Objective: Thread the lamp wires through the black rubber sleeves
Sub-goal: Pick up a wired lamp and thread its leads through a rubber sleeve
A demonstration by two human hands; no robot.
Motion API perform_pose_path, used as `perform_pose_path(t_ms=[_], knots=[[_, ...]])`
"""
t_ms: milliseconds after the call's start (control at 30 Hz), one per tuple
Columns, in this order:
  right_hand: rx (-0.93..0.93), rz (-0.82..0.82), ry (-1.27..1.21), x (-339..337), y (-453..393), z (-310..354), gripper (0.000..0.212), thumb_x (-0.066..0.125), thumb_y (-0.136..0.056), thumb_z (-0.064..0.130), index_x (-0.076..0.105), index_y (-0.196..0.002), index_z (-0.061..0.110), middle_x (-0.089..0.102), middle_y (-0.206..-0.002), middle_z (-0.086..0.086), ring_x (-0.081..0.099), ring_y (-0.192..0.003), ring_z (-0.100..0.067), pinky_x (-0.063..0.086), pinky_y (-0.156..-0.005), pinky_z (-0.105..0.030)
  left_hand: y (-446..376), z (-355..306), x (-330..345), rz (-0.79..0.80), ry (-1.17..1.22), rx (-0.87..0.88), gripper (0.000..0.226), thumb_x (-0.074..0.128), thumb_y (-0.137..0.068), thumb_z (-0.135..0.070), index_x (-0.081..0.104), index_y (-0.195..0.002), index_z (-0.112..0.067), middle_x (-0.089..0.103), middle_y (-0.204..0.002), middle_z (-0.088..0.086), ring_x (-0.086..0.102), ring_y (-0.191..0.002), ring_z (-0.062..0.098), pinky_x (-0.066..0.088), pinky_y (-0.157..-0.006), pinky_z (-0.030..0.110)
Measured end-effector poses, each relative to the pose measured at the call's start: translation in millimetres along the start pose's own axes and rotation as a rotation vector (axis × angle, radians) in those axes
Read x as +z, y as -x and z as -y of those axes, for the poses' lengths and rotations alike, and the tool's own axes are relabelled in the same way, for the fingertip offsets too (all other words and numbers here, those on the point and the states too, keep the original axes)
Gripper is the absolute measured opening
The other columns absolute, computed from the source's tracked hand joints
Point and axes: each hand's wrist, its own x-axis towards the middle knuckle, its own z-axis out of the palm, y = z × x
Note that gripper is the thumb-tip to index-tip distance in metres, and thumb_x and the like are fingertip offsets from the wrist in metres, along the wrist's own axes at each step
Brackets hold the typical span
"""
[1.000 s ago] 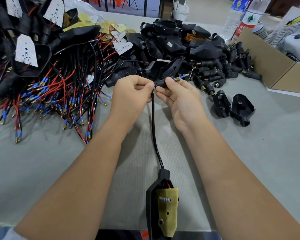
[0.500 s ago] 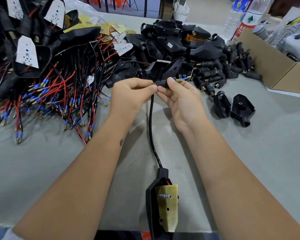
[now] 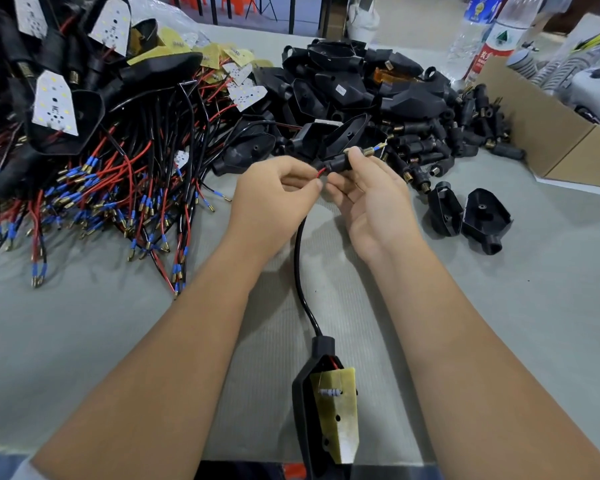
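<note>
where grey table meets cardboard box — left fingers pinching wires, right fingers round sleeve

A: The black lamp housing with its yellow circuit board is cut off by the bottom edge.

B: And the red and black lamp wires?

A: Hidden inside the small black rubber sleeve, which the right hand partly covers. The left hand hides where it pinches them.

B: The clear plastic water bottles at the back?

A: Tops cropped, label print unreadable.
</note>
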Motion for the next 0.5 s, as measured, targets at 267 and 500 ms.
perform_pose_path(t_ms=[267,500], knots=[[-0.043,-0.006,0.207,0.9,1.1,0.8,0.023,0.060,-0.097,0.012,0.055,-0.074,0.013,0.054,-0.056,0.005,0.052,-0.056,-0.012,0.049,-0.061,-0.027,0.7,-0.8,-1.7,0.011,-0.051,0.042,0.010,0.068,-0.084,-0.014,0.075,-0.086,-0.019,0.072,-0.077,-0.009,0.068,-0.074,0.009,0.057,-0.076,0.032],[-0.032,0.016,0.186,-0.7,0.0,1.4,0.021,0.059,-0.097,0.014,0.059,-0.076,0.013,0.057,-0.058,0.004,0.053,-0.057,-0.012,0.049,-0.061,-0.026,2.4,-4.1,-1.2,0.016,-0.034,0.000,0.007,0.068,-0.087,-0.020,0.072,-0.084,-0.024,0.071,-0.075,-0.007,0.065,-0.072,0.004,0.056,-0.075,0.027]])
